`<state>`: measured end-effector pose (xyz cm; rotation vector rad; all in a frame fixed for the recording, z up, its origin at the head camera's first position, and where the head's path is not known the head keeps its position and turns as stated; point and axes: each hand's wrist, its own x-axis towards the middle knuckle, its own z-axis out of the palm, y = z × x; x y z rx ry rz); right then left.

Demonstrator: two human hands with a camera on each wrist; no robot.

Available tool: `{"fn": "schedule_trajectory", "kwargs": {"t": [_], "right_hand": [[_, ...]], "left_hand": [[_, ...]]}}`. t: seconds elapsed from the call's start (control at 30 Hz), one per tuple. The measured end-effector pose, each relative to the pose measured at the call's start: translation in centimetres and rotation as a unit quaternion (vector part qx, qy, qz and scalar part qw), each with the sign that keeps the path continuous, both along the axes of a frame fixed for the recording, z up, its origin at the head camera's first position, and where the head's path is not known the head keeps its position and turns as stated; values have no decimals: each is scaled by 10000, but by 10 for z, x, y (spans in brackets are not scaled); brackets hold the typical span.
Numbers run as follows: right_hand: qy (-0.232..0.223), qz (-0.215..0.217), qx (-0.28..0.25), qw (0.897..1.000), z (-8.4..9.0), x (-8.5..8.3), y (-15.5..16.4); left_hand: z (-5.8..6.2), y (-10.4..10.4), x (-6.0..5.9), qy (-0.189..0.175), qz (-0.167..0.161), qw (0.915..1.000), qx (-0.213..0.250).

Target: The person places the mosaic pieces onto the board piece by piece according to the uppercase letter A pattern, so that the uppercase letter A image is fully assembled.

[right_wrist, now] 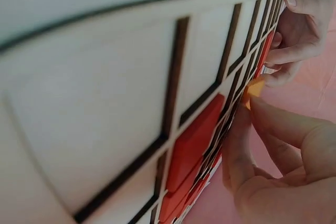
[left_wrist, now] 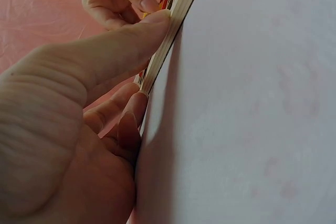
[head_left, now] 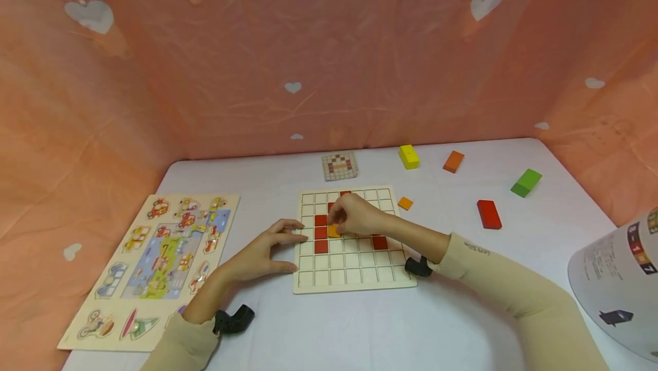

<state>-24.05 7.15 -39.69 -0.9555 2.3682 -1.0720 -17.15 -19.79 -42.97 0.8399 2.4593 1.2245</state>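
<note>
A wooden grid board [head_left: 354,281] lies mid-table with red tiles [head_left: 321,233] set in some of its squares. My right hand [head_left: 358,215] pinches an orange tile [head_left: 334,231] between thumb and fingertips, just right of the left column of red tiles. In the right wrist view the orange tile [right_wrist: 254,89] shows tilted at the fingertips, close over the grid. My left hand [head_left: 271,250] touches the board's left edge, fingers extended and spread. In the left wrist view its thumb [left_wrist: 152,24] rests against the board's side.
A loose orange tile [head_left: 405,203] lies right of the board. Behind it sits a small pattern card [head_left: 340,166]. Yellow [head_left: 409,156], orange [head_left: 453,161], green [head_left: 526,182] and red [head_left: 489,214] blocks lie further right. A vehicle puzzle [head_left: 115,317] is at left, a white cylinder [head_left: 598,271] at right.
</note>
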Motion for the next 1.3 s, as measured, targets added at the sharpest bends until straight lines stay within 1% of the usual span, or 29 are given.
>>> {"fn": "schedule_trajectory", "kwargs": {"t": [0.17, 0.3, 0.43, 0.53, 0.63, 0.77, 0.87, 0.93, 1.03, 1.17, 1.3], "right_hand": [[69, 120, 77, 9999, 1, 3, 3], [143, 99, 196, 9997, 3, 4, 5], [295, -57, 414, 9987, 4, 3, 7], [418, -257, 403, 9980, 6, 1, 14], [503, -483, 146, 9975, 9, -5, 30], [499, -931, -159, 9943, 12, -16, 63], [502, -1302, -110, 9902, 13, -23, 91], [517, -1384, 46, 9890, 10, -28, 109], [210, -1292, 225, 9911, 5, -34, 129], [-250, -1010, 332, 9940, 0, -39, 142], [-266, -865, 425, 9950, -2, -41, 145]], "left_hand": [[-1, 0, 0, -44, -10, 10000, 33], [0, 0, 0, -65, 15, 10000, 15], [0, -1, 0, -111, 40, 9999, 17], [-1, -1, 0, -141, 42, 9999, 47], [-1, -1, 0, -175, 42, 9998, 82], [0, 0, 0, -198, 39, 9998, 81], [0, 1, 0, -191, 39, 9998, 58], [1, 1, 1, -186, 45, 9998, 52], [0, 1, 0, -148, 46, 9999, 26], [0, 0, 0, -110, 42, 9999, 6], [0, 0, 1, -125, 37, 9999, 27]]}}
